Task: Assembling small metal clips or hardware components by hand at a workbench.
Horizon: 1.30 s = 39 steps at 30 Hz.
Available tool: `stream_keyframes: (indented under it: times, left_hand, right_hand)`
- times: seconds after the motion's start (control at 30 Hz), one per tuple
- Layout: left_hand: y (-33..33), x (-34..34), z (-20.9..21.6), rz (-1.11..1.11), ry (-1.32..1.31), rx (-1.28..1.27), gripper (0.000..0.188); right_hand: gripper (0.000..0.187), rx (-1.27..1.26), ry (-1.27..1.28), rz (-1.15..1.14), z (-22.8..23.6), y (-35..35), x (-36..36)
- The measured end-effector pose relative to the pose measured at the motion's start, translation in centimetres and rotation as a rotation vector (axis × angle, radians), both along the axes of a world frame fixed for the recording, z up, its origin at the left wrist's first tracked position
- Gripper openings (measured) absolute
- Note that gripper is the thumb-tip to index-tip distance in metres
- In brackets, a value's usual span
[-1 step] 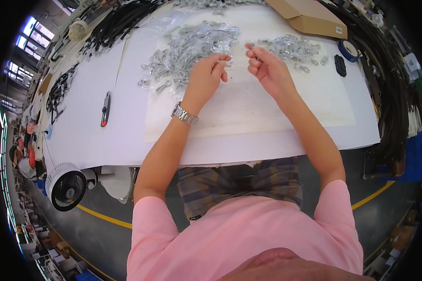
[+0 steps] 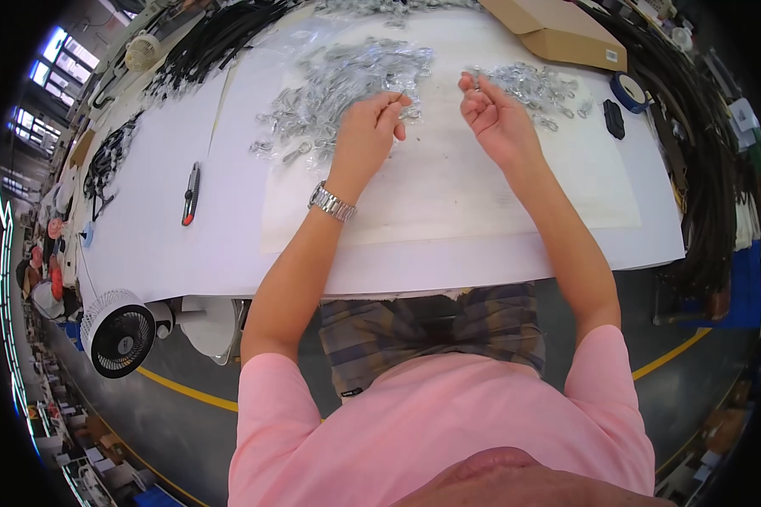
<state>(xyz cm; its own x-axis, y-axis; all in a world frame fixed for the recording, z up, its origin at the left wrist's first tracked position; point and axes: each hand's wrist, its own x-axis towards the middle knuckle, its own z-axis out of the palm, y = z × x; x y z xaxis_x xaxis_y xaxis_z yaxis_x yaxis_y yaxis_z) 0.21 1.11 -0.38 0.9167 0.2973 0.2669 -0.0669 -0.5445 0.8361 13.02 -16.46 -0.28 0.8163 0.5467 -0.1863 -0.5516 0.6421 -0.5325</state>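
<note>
My left hand point(image 2: 368, 131), with a metal watch point(image 2: 333, 204) on its wrist, is over the right side of a large pile of silver metal clasps point(image 2: 321, 97) that look like swivel hooks. Its fingers are bent inward; anything small in them is too hidden to make out. My right hand point(image 2: 500, 118) is at the near left edge of a smaller pile of similar clasps point(image 2: 537, 84). Its palm is turned partly up and its fingers are loosely bent and apart, with nothing visible in them. A gap of bare sheet separates the two hands.
A utility knife point(image 2: 191, 194) lies at the left on the white table point(image 2: 237, 245). Black straps point(image 2: 203, 51) lie at the far left. At the far right are a cardboard box point(image 2: 566, 38), a blue tape roll point(image 2: 629, 91) and a small black object point(image 2: 614, 119). A fan point(image 2: 120, 338) is beside the table's near left.
My right hand has moved to the right, closer to the smaller pile, and its fingers have loosened. My left hand has shifted slightly left, so the gap between the hands is wider.
</note>
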Motion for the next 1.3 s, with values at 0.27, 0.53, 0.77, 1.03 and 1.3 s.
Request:
stream_keyframes:
  times: [0.27,0.53,0.77,1.03,1.3]
  left_hand:
    - [2.5,1.8,-1.1,0.159,-0.16,-0.332,0.025]
    - [2.3,1.9,-2.2,0.2,-0.199,-0.191,0.025]
    - [3.2,2.1,-2.5,0.162,-0.2,-0.151,0.024]
    - [4.1,3.4,-2.7,0.097,-0.097,0.017,0.023]
    - [4.1,2.9,-3.5,-0.146,-0.361,0.129,0.026]
  right_hand:
    - [0.033,-1.006,-1.139,0.032,-4.8,2.1,1.1]
    - [0.019,-1.426,-2.103,-0.215,-5.3,6.0,1.2]
    - [0.009,-1.682,-2.513,0.389,-1.0,5.8,1.3]
    - [0.01,-1.436,-2.577,0.19,-0.6,1.7,1.3]
    - [0.009,-1.424,-2.048,0.183,1.8,1.4,-0.8]
